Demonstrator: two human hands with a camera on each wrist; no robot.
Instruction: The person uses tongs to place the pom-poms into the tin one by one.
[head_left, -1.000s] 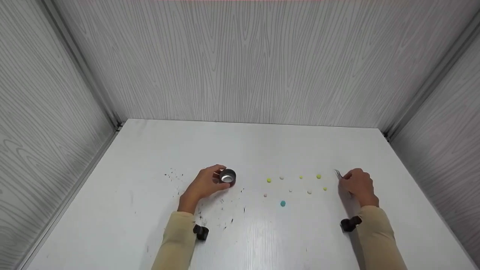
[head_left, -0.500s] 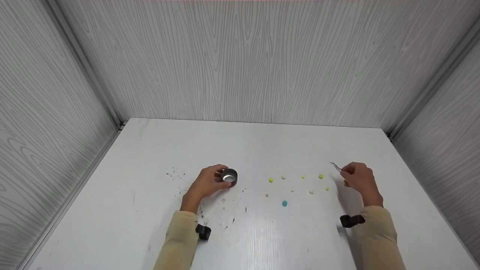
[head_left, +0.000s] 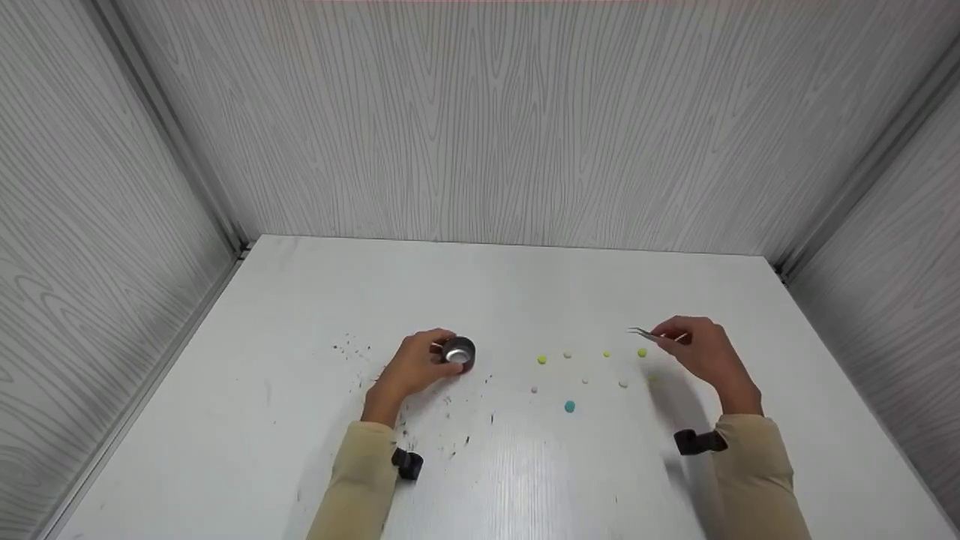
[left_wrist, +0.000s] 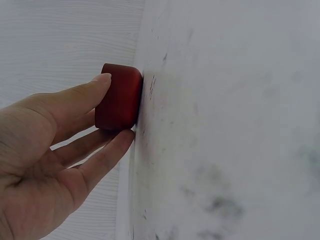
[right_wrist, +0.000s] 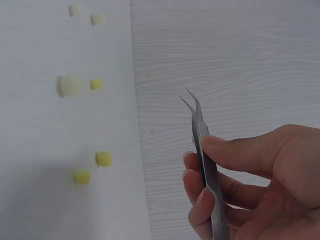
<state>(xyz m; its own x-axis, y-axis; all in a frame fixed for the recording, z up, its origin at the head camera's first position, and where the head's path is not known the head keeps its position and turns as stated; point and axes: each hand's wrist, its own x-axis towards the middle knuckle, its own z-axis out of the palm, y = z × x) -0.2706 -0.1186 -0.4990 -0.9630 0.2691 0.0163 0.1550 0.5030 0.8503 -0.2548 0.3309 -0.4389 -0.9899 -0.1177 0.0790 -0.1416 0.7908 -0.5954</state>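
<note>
My left hand (head_left: 412,369) grips a small round cup (head_left: 458,354) with a silvery inside, upright on the table; its outside looks red (left_wrist: 120,97) in the left wrist view, thumb on one side and fingers on the other. My right hand (head_left: 703,355) pinches curved metal tweezers (right_wrist: 210,170), raised above the table. Their two thin tips stand slightly apart with nothing between them. Below and left of the tweezers lie small yellow pieces (head_left: 642,352), several pale pieces (head_left: 623,384) and a larger teal piece (head_left: 570,406).
Dark specks (head_left: 467,440) are scattered on the white table (head_left: 450,285) around the left hand and forearm. Grey wood-grain panels (head_left: 480,127) stand behind the table and at both sides. A black wrist camera (head_left: 697,442) sits by the right sleeve, another (head_left: 408,464) by the left.
My right hand has risen and shifted left, and the tweezers now point left above the right-hand yellow pieces. My left hand and the cup have stayed about where they were.
</note>
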